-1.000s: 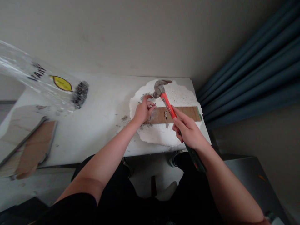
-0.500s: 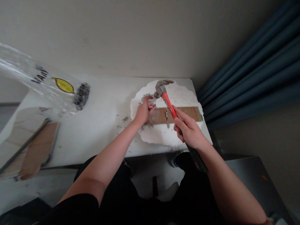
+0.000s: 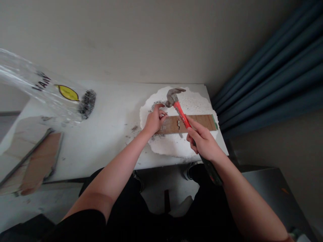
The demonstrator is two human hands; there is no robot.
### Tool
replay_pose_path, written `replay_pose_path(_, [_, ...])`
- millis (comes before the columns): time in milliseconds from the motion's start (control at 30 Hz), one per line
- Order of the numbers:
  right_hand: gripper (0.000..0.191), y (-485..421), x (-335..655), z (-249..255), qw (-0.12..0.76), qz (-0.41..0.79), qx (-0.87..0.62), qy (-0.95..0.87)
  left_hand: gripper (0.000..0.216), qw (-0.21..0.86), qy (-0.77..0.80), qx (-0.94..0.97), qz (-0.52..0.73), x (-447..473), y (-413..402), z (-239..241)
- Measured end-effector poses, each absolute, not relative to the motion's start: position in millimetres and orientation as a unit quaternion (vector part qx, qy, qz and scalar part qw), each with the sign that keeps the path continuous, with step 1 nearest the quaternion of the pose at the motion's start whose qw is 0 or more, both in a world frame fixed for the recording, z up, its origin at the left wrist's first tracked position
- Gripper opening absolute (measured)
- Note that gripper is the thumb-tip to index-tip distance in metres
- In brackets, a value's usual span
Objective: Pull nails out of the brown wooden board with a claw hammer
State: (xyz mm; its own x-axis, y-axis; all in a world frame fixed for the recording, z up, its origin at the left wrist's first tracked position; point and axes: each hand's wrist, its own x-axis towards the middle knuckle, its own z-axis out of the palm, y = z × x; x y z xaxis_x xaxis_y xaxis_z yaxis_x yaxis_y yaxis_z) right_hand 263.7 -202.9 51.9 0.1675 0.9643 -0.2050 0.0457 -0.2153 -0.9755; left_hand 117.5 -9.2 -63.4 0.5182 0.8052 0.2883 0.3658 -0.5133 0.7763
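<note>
Right hand (image 3: 204, 143) clenched on orange-handled steel claw hammer (image 3: 178, 108), head just beside left hand (image 3: 153, 121) pinching a tiny dark piece (image 3: 165, 115) over brown wooden strip (image 3: 202, 121) on white foam slab (image 3: 174, 147); risk: an off-line blow would likely strike the fingertips.

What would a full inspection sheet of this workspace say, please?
Surface: white table, dusty, with a ragged white pad at its right end.
Job's things: wooden strip lying on the pad; hammer, head raised near the strip's left end.
Clutter: grey crumbs; clear plastic bag; boards at the far left.
Grips: left hand pinched shut at the strip's left end, contents too small to tell; right hand shut on the hammer's handle.
Cables: nothing seen.
Surroundings: plain wall behind, blue curtain to the right.
</note>
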Motion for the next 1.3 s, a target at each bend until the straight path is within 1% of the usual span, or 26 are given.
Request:
replay_pose_path(167, [0.058, -203.4, 264.7, 51.9, 0.447, 0.492, -0.615, -0.424, 0.048, 0.321, 0.365, 0.81, 0.329, 117.5, -10.0, -63.3])
replay_pose_path(267, [0.059, -203.5, 264.1, 51.8, 0.46, 0.489, -0.616, -0.412, 0.046, 0.325, 0.365, 0.808, 0.327, 117.7, -10.5, -62.8])
replay_pose_path(400, [0.059, -203.0, 261.3, 53.1, 0.454, 0.5, -0.613, -0.409, 0.046, 0.326, 0.365, 0.809, 0.324, 118.1, -10.7, -62.3])
replay_pose_path(533, [0.059, -202.7, 258.6, 56.5, 0.473, 0.5, -0.608, -0.395, 0.046, 0.329, 0.366, 0.809, 0.322, 118.5, -11.0, -62.4])
replay_pose_path(667, [0.06, -202.9, 257.8, 50.5, 0.445, 0.515, -0.616, -0.396, 0.047, 0.317, 0.373, 0.812, 0.318, 118.2, -12.2, -60.3])
replay_pose_path(833, [0.06, -203.4, 256.4, 42.3, 0.448, 0.522, -0.617, -0.382, 0.048, 0.319, 0.376, 0.817, 0.3, 118.2, -12.8, -59.2])
replay_pose_path(967, [0.059, -204.0, 254.4, 48.1, 0.455, 0.52, -0.62, -0.37, 0.049, 0.321, 0.371, 0.821, 0.291, 118.6, -12.0, -61.2])
replay_pose_path(1067, [0.058, -205.1, 254.8, 53.5, 0.477, 0.512, -0.61, -0.372, 0.058, 0.344, 0.351, 0.815, 0.307, 116.7, -10.9, -59.8])
replay_pose_path(1167, [0.059, -205.4, 256.3, 51.6, 0.469, 0.523, -0.608, -0.37, 0.071, 0.357, 0.34, 0.801, 0.34, 110.2, -7.6, -55.0])
replay_pose_path(1233, [0.06, -205.3, 256.7, 47.7, 0.445, 0.532, -0.619, -0.368, 0.065, 0.354, 0.357, 0.79, 0.351, 103.7, -3.6, -51.2])
replay_pose_path(1300, [0.061, -205.7, 256.3, 45.1, 0.433, 0.536, -0.628, -0.363, 0.053, 0.34, 0.394, 0.782, 0.343, 96.9, 1.4, -47.7])
